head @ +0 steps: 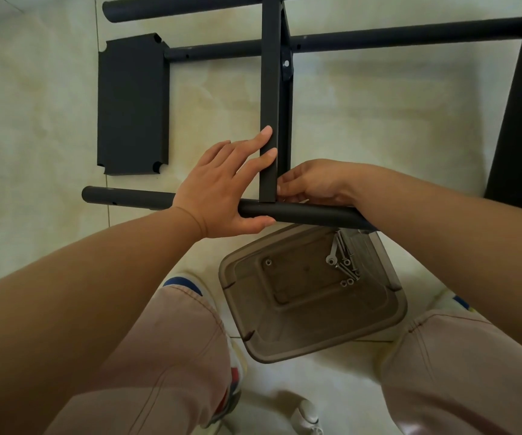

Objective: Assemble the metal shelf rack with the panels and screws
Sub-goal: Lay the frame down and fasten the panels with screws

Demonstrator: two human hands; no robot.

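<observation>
Two hands are working one joint here, so going left to right: a spare black shelf panel [132,105] is lying flat on the tiled floor [33,120], waiting its turn well clear of the action. Next over, the left hand [222,189] is bracing things, fingers laid straight against the upright panel edge [269,120] while the thumb is hooking under the near black tube [300,215], presumably to keep the two square and tight so the holes line up. Just right of that corner, the right hand [313,183] is curling its fingers in at the joint, looking like it's pinching or starting a screw, though whatever it's holding is hidden so I can't tell for sure. Down between the knees, a brown plastic tray [285,334] is sitting with the loose screws [344,262] piled in its far right corner, handy for that hand. More tubes [410,39] are running across the back.
</observation>
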